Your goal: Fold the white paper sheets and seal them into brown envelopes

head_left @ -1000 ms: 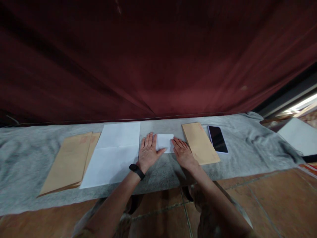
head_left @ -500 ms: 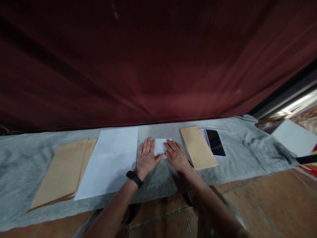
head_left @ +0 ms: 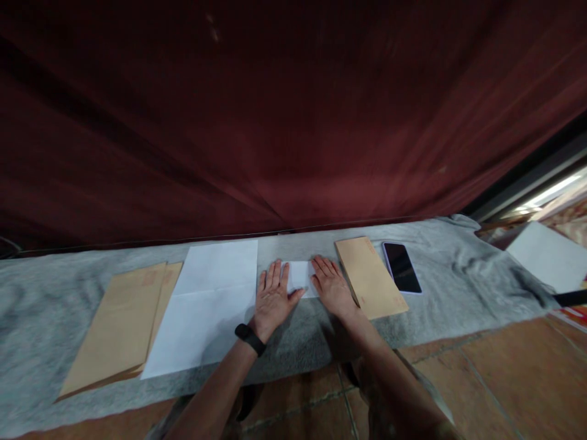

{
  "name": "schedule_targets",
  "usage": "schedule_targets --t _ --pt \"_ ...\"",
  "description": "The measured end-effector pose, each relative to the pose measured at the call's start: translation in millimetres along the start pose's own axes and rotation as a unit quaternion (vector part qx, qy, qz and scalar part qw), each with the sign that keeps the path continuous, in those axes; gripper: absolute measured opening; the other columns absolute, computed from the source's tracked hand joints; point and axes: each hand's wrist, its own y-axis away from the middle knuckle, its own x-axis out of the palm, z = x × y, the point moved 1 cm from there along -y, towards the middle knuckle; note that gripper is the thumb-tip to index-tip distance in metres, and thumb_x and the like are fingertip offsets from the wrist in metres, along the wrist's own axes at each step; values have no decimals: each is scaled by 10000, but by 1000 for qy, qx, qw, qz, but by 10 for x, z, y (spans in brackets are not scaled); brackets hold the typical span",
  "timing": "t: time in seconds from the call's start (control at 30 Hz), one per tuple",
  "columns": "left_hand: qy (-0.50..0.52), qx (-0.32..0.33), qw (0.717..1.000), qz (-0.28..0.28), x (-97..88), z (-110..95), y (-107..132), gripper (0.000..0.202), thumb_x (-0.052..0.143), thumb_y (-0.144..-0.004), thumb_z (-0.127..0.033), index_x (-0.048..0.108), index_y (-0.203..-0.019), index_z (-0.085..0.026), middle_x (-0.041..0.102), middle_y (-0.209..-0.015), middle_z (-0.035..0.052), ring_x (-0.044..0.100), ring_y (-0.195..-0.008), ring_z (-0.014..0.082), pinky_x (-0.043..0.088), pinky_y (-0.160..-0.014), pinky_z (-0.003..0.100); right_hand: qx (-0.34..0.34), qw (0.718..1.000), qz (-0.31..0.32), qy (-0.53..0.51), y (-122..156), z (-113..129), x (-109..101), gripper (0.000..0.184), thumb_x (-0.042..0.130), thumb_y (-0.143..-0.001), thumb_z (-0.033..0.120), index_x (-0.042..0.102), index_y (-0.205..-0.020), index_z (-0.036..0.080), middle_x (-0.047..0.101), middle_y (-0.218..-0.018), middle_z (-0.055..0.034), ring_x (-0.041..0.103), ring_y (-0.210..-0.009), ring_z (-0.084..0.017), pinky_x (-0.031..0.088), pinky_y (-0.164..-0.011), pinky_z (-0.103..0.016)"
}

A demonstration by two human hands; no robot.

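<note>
A small folded white paper (head_left: 299, 275) lies on the grey cloth (head_left: 440, 305). My left hand (head_left: 272, 299), with a black band on its wrist, lies flat with fingers stretched out on the paper's left edge. My right hand (head_left: 332, 286) presses flat on the paper's right part, fingers together and straight. Just right of that hand lies a brown envelope (head_left: 371, 276). A large white sheet (head_left: 208, 302) lies just left of my left hand.
A stack of brown envelopes (head_left: 120, 324) lies at the left. A dark phone (head_left: 402, 267) rests right of the single envelope. A dark red curtain (head_left: 293, 110) hangs behind. A white sheet (head_left: 548, 255) lies far right. Tiled floor (head_left: 499, 379) runs in front.
My right hand slid leftward over the folded paper and then back a little to the right. My left hand stayed flat. The view shifted slightly.
</note>
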Motion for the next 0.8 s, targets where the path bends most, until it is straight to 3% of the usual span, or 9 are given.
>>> schedule_targets --t 0.17,0.57,0.8 --pt "-7 -9 1000 5 0 -22 -1 751 444 -969 -597 398 -1528 -98 340 -1615 200 302 -1511 329 260 -1219 530 -57 997 17 -40 70 151 55 471 362 -1052 292 506 -1473 139 446 -1572 -83 373 -1474 -225 302 -1227 -428" --pt "-2 -21 1000 -4 -24 33 56 548 337 -1036 -402 407 -1542 -202 382 -1615 113 310 -1508 318 317 -1194 519 -13 1000 26 2 137 80 78 499 389 -1062 378 438 -1526 199 340 -1629 -102 300 -1512 -243 272 -1228 -456" --pt "-18 -38 999 8 -2 89 96 535 343 -1033 -318 443 -1507 -92 406 -1590 170 355 -1484 323 378 -1168 485 3 1000 16 12 160 84 98 507 391 -1060 415 430 -1534 239 286 -1652 -96 278 -1520 -276 267 -1223 -468"
